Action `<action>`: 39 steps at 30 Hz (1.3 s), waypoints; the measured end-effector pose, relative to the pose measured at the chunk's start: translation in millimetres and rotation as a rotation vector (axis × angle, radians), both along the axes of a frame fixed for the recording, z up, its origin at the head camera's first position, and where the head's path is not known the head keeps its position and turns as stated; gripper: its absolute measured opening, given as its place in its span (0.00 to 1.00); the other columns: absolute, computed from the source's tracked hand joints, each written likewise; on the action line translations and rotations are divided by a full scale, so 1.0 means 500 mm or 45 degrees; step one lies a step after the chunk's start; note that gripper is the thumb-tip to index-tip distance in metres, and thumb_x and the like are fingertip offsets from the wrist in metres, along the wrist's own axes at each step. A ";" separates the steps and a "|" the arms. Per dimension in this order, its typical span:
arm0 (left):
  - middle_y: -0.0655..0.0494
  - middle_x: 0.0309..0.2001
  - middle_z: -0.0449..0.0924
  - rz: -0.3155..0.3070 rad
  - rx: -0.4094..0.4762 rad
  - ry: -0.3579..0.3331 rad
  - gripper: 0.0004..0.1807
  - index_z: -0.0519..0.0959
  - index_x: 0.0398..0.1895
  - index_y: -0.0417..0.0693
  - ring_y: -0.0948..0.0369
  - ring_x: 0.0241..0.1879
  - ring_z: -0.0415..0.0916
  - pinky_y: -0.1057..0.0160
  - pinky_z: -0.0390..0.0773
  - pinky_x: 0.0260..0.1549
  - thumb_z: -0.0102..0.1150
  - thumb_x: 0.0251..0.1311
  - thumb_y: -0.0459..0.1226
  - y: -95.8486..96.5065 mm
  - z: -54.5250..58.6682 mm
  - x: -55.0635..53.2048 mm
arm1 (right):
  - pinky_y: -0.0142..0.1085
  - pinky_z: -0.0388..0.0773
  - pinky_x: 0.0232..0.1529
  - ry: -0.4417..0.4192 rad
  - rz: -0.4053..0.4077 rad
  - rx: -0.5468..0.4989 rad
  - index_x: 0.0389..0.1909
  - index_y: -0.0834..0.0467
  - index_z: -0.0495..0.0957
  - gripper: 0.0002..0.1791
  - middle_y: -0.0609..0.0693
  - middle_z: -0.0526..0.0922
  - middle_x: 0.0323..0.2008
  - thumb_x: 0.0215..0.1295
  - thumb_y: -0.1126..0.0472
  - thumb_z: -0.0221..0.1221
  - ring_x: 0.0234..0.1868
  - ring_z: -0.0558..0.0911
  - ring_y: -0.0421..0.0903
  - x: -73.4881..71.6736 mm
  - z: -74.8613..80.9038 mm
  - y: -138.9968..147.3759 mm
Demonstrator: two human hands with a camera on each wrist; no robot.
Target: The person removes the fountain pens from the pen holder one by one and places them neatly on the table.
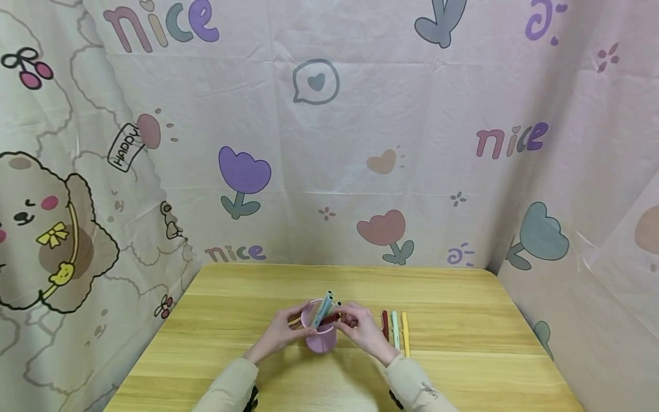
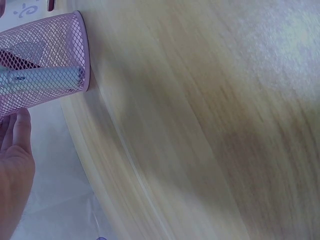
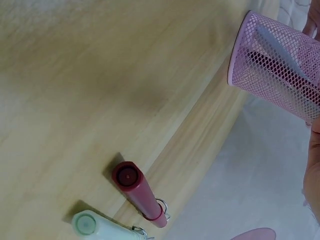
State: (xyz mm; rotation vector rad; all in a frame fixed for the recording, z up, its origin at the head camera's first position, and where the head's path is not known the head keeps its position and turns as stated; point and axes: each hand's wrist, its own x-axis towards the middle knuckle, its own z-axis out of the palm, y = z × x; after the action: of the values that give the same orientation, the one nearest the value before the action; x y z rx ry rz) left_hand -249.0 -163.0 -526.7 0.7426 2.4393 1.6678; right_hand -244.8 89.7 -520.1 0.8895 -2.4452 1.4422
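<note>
A pink mesh pen holder [image 1: 321, 344] stands on the table, with several pens inside it. My left hand [image 1: 281, 332] grips it near the rim from the left, thumb in front. Light blue pens [image 1: 322, 310] lean up out of its mouth. On the other side, my right hand [image 1: 363, 331] pinches the end of a dark red pen [image 1: 329, 319] that slants across the opening. Through the mesh, a dark pen [image 3: 280, 70] and a pale one show in the right wrist view.
Right of my right hand, a dark red pen [image 1: 385, 326], a mint green pen [image 1: 395, 331] and a yellow pen [image 1: 405, 335] lie side by side on the wooden table [image 1: 231, 297]. A printed cloth [image 1: 309, 143] hangs behind and along the sides.
</note>
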 end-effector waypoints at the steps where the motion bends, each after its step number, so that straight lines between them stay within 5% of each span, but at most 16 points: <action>1: 0.23 0.71 0.61 0.001 0.000 -0.001 0.45 0.59 0.72 0.26 0.31 0.68 0.66 0.52 0.77 0.65 0.71 0.58 0.37 0.000 0.001 0.000 | 0.23 0.80 0.24 0.002 -0.002 0.003 0.48 0.59 0.84 0.14 0.51 0.81 0.33 0.61 0.69 0.67 0.27 0.73 0.28 0.000 0.000 -0.001; 6: 0.23 0.71 0.61 0.008 -0.005 -0.002 0.45 0.59 0.72 0.25 0.31 0.67 0.67 0.52 0.78 0.64 0.71 0.58 0.38 0.001 0.001 0.001 | 0.23 0.81 0.26 -0.007 -0.034 0.005 0.47 0.59 0.85 0.13 0.52 0.85 0.38 0.62 0.68 0.66 0.29 0.74 0.28 0.002 0.002 -0.005; 23: 0.22 0.70 0.62 0.010 0.026 -0.005 0.45 0.60 0.71 0.25 0.31 0.66 0.68 0.55 0.79 0.62 0.73 0.56 0.37 0.002 -0.001 0.001 | 0.24 0.82 0.29 0.104 -0.137 -0.068 0.43 0.60 0.84 0.08 0.46 0.78 0.33 0.62 0.69 0.65 0.31 0.73 0.30 0.013 0.005 -0.008; 39: 0.23 0.70 0.61 -0.015 0.011 0.004 0.45 0.59 0.72 0.26 0.30 0.67 0.67 0.53 0.77 0.64 0.72 0.57 0.37 -0.001 -0.002 0.000 | 0.24 0.87 0.30 0.374 -0.167 -0.100 0.42 0.68 0.81 0.08 0.57 0.87 0.35 0.63 0.74 0.62 0.28 0.86 0.47 0.030 0.005 -0.013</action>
State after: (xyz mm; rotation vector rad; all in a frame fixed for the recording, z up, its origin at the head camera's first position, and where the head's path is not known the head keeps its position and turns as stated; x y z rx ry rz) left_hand -248.9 -163.5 -527.6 0.7603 2.4262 1.6758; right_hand -229.7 83.2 -517.4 0.8400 -2.1740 1.2542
